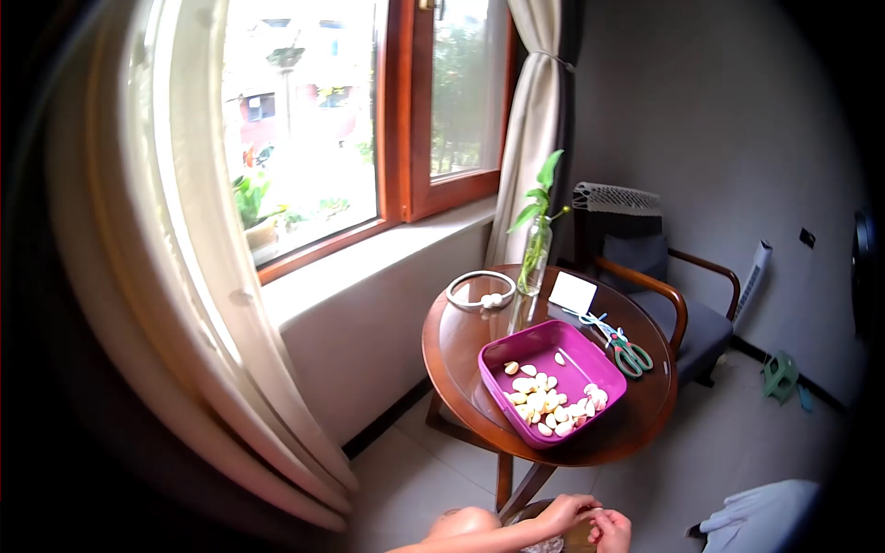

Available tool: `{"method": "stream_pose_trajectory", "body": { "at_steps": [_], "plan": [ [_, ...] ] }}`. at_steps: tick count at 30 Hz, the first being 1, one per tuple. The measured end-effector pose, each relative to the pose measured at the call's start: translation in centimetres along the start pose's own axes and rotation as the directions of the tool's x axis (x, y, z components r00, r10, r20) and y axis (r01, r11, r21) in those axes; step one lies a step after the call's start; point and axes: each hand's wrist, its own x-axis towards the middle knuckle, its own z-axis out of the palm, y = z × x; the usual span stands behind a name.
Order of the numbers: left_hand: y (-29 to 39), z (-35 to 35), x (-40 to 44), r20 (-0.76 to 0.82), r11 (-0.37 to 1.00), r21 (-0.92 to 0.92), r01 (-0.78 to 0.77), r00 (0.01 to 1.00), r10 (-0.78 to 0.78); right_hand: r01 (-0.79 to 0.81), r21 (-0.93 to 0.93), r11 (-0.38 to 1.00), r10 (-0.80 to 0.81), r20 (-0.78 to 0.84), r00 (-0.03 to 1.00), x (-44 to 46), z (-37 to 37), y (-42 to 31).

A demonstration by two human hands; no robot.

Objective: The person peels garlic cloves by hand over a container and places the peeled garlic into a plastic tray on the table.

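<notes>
At the bottom of the head view, my left hand (pixel 566 513) and my right hand (pixel 609 532) meet fingertip to fingertip. Both are closed in a pinch, and whatever lies between them is too small to make out. Under them is a partly hidden brownish container (pixel 530 512), with something whitish at its lower edge. Beyond my hands, a purple plastic box (pixel 572 346) stands on a round wooden table (pixel 452 369). Peeled garlic cloves (pixel 542 402) are heaped in its near half, with a partly unpeeled cluster (pixel 595 398) at the right.
Green-handled scissors (pixel 632 358), a white card (pixel 572 293), a glass vase (pixel 535 258) with a green stem and a white ring-shaped cable (pixel 461 301) share the tabletop. Behind stands a cushioned armchair (pixel 682 318). A window (pixel 396 138) and curtain (pixel 203 276) are at left.
</notes>
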Motion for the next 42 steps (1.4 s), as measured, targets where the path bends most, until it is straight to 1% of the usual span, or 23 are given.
{"method": "stream_pose_trajectory", "body": {
  "at_steps": [3, 4, 7, 8, 11, 12, 15, 16, 19, 23, 25, 28, 31, 32, 36, 39, 42],
  "plan": [
    [1.1, -0.6, 0.7, 0.021, 0.997, 0.001, 0.074, 0.997, -0.074, -0.046, 0.101, 0.994, 0.047, -0.014, 0.999, 0.1, 0.4, -0.9],
    [0.8, -0.5, 1.0, 0.017, 0.997, -0.052, 0.058, 0.998, -0.057, -0.071, 0.130, 0.989, 0.074, -0.019, 0.997, 0.2, 0.6, -1.2],
    [0.8, -0.5, 1.7, 0.035, 0.986, -0.124, 0.116, 0.993, -0.113, -0.126, 0.250, 0.960, 0.144, -0.056, 0.988, 0.6, 1.0, -1.8],
    [1.2, -0.6, 2.0, 0.063, 0.975, -0.154, 0.162, 0.986, -0.154, -0.133, 0.248, 0.960, 0.147, -0.041, 0.988, 0.9, 0.7, -1.8],
    [1.0, -0.5, 2.1, -0.016, 0.995, 0.085, 0.058, 0.998, -0.057, -0.181, 0.246, 0.952, 0.196, -0.040, 0.980, 1.3, 0.4, -2.6],
    [0.6, -0.6, 2.3, -0.039, 0.995, 0.079, -0.062, 0.997, 0.065, -0.187, 0.268, 0.945, 0.199, -0.019, 0.980, 1.3, 0.3, -2.9],
    [0.4, -0.4, 2.4, -0.007, 0.994, 0.082, -0.079, 0.997, 0.080, -0.161, 0.272, 0.949, 0.172, -0.015, 0.985, 1.9, -0.4, -2.2],
    [0.4, -0.5, 2.2, -0.004, 0.991, 0.112, -0.070, 0.997, 0.071, -0.130, 0.244, 0.961, 0.142, -0.032, 0.989, 1.8, -0.2, -2.2],
    [1.1, -0.8, 2.0, -0.005, 0.991, 0.070, -0.111, 0.994, 0.112, -0.096, 0.186, 0.978, 0.120, -0.123, 0.985, 1.0, 0.7, -2.8],
    [2.0, -1.2, 1.5, -0.017, 0.986, 0.033, -0.163, 0.986, 0.164, -0.112, 0.257, 0.960, 0.137, -0.080, 0.987, 0.7, -0.1, -2.2],
    [2.1, -1.2, 1.4, -0.037, 0.982, 0.020, -0.189, 0.981, 0.189, -0.112, 0.248, 0.962, 0.138, -0.089, 0.986, 0.4, 0.2, -2.6],
    [3.1, -1.5, 1.1, -0.053, 0.964, 0.050, -0.260, 0.963, 0.263, -0.119, 0.236, 0.965, 0.142, -0.083, 0.986, 0.1, 0.0, -2.6],
    [2.3, -0.9, 0.9, -0.089, 0.949, 0.023, -0.313, 0.945, 0.314, -0.126, 0.251, 0.960, 0.149, -0.073, 0.986, -0.2, -0.3, -2.5],
    [2.0, -0.7, 0.7, -0.084, 0.951, 0.035, -0.306, 0.948, 0.308, -0.129, 0.261, 0.957, 0.152, -0.070, 0.986, -0.4, -0.3, -2.4],
    [2.1, -0.6, -0.1, -0.067, 0.951, 0.058, -0.303, 0.949, 0.307, -0.121, 0.228, 0.966, 0.126, -0.007, 0.992, -0.6, -1.0, -1.8],
    [1.7, -0.1, -0.5, -0.074, 0.946, 0.075, -0.314, 0.945, 0.319, -0.134, 0.204, 0.970, 0.136, 0.005, 0.991, -0.2, -1.8, -1.1],
    [0.9, 0.6, -0.3, -0.074, 0.950, 0.045, -0.308, 0.948, 0.311, 0.019, -0.035, 0.999, -0.021, -0.046, 0.999, -0.3, -1.5, -1.0]
  ]
}}
